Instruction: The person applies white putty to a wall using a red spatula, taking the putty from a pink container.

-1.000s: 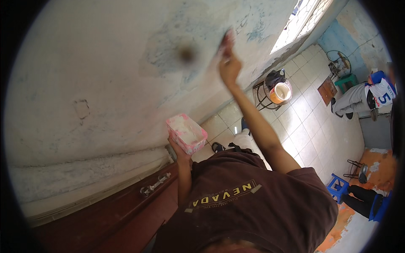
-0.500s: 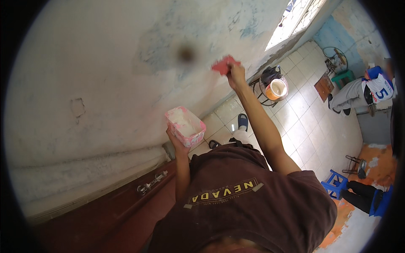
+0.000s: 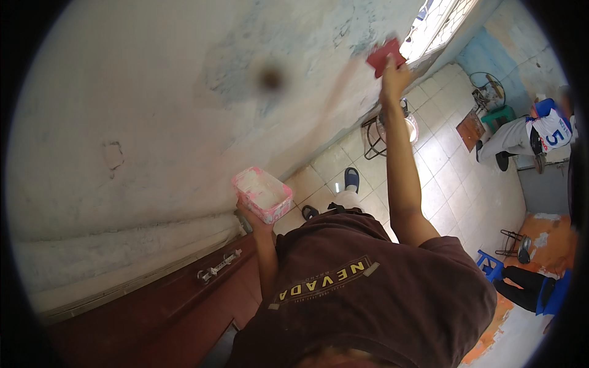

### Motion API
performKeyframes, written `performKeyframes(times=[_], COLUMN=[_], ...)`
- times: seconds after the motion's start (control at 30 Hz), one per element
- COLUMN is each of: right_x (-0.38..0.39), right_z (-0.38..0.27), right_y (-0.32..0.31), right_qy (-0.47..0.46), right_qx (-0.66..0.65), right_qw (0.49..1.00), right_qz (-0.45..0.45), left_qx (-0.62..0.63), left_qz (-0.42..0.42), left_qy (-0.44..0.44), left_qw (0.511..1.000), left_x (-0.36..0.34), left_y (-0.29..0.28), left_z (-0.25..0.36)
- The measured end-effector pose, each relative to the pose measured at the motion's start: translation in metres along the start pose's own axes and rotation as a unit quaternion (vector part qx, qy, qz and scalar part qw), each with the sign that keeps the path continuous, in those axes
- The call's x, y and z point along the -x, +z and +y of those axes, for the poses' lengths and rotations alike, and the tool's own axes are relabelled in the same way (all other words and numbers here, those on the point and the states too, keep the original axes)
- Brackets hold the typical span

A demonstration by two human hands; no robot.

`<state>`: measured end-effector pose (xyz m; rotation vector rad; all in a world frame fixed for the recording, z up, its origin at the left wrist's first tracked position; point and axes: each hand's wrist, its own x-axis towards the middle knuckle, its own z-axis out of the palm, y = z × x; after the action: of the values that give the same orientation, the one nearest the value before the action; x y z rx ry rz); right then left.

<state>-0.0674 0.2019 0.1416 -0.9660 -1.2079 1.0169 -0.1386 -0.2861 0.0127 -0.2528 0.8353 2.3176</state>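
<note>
The red putty scraper [image 3: 385, 56] is a small flat blade, blurred, pressed against the pale patchy wall [image 3: 153, 104] at the far right. The right hand [image 3: 392, 76] is clamped around it, arm stretched up. The left hand [image 3: 251, 216] cups from below a pink rectangular tub [image 3: 262, 194] of white filler, held near the wall above a dark wooden door [image 3: 153, 300]. Its fingers are mostly hidden under the tub.

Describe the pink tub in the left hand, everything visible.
The pink tub is a small rectangular container, plastic by the look, open-topped, smeared with whitish paste inside and on the rim. It sits slightly tilted on the raised left hand, which cups it from below, close to the pale wall.
</note>
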Motion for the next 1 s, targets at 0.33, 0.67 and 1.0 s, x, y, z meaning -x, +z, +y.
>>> performKeyframes(times=[0.33, 0.67, 1.0], right_x=[0.190, 0.008, 0.180], right_z=[-0.060, -0.039, -0.063], right_y=[0.075, 0.029, 0.074], right_qy=[-0.089, -0.153, -0.276], right_qx=[0.054, -0.050, 0.108], right_qw=[0.987, 0.987, 0.938], right_qz=[-0.125, 0.006, -0.179], left_qx=[0.018, -0.015, -0.018], left_qz=[0.020, 0.000, -0.027], left_qy=[-0.014, -0.084, -0.072], left_qw=[1.000, 0.996, 0.997], left_x=[-0.002, -0.012, -0.022], left_y=[-0.023, 0.038, 0.026], left_z=[-0.003, -0.007, -0.033])
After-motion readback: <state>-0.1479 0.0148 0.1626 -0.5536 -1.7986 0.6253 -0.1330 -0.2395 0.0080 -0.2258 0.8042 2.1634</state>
